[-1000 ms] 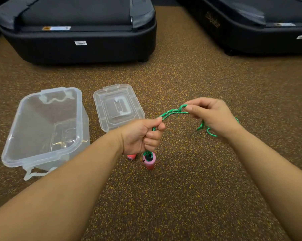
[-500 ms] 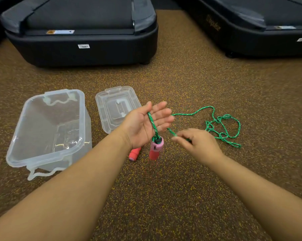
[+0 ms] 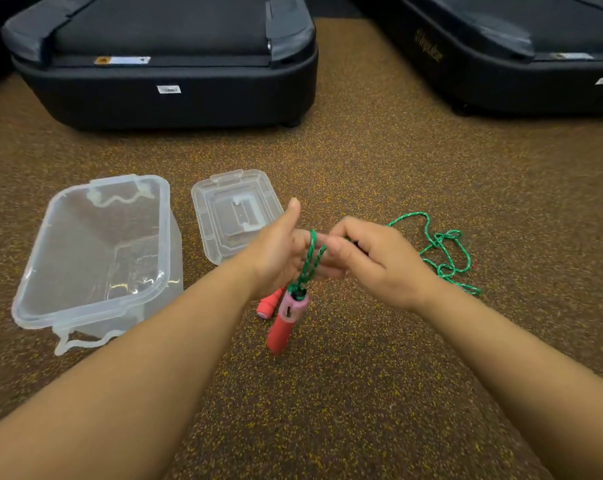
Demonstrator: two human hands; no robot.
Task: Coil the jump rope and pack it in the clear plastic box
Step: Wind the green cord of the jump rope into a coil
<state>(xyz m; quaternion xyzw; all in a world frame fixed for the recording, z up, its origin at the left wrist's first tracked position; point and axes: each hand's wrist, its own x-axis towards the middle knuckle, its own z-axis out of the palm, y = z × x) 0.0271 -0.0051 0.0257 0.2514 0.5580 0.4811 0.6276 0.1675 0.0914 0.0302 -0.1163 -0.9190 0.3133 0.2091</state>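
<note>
**Desk:** Head camera, looking down at a speckled brown rubber floor [image 3: 379,393]. What do the hands show?

**Photographer:** The left hand [image 3: 276,247] is spread, thumb raised, fingers straight, with two strands of green braided jump rope [image 3: 310,258] looped over the fingers. The right hand [image 3: 376,261] meets it fingertip to fingertip, its fingers bent at the rope. Whether it actually pinches the cord is hidden behind its own knuckles; I cannot tell.

**Desk:** And the handles?

**Photographer:** One coral-pink foam handle with a pale pink cap [image 3: 288,320] hangs from the loop below the left hand, tilted. I cannot tell if its tip touches the floor. The second pink handle [image 3: 269,304] lies on the floor, mostly covered by the left wrist.

**Desk:** The rest of the rope?

**Photographer:** A loose green tangle [image 3: 445,258] lies on the floor right of the right hand, its near end cut off by the wrist.

**Desk:** The box?

**Photographer:** The clear plastic rectangular box [image 3: 95,296] stands open at left, holding no rope. Its clear flat lid [image 3: 217,209] lies just beside it, the near corner hidden by the left hand. Two black treadmill bases [image 3: 175,95] are cropped by the top edge.
</note>
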